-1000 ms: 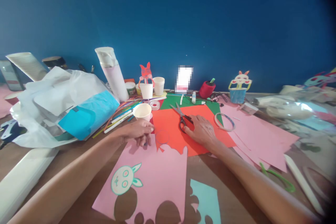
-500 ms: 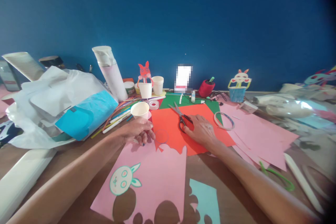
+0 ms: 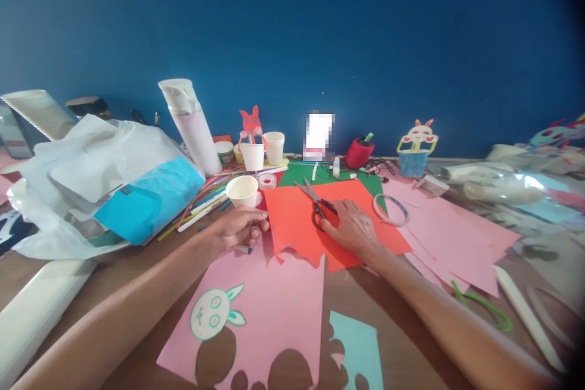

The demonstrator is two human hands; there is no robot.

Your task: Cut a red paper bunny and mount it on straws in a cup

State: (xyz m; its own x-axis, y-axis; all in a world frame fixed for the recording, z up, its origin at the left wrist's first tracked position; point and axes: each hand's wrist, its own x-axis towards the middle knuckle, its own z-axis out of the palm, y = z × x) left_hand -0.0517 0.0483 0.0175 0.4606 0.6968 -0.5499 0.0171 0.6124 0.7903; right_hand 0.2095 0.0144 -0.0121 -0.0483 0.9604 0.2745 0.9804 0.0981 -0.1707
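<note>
My left hand (image 3: 242,228) has its fingers curled in, above the top left corner of a pink sheet (image 3: 274,292) with round holes cut from it. Whatever those fingers may hold is hidden. A pen-like stick with a dark tip (image 3: 245,250) shows just under them. Right behind stands a white paper cup (image 3: 242,191). My right hand (image 3: 351,225) lies flat on an orange sheet (image 3: 292,213), its fingers beside the black handles of open scissors (image 3: 315,201). A rabbit face with a green outline (image 3: 211,314) rests on the pink sheet.
A plastic bag (image 3: 91,158) and several markers (image 3: 205,210) are at the left. Behind stand a paper figure in a cup (image 3: 252,155), a white bottle (image 3: 192,128) and red yarn (image 3: 359,153). Pink sheets (image 3: 457,225) and a tape roll (image 3: 390,210) lie right.
My left fingers have drawn in and slightly back from the orange sheet. A faint round outline beside their tips no longer shows. My right hand stays in place.
</note>
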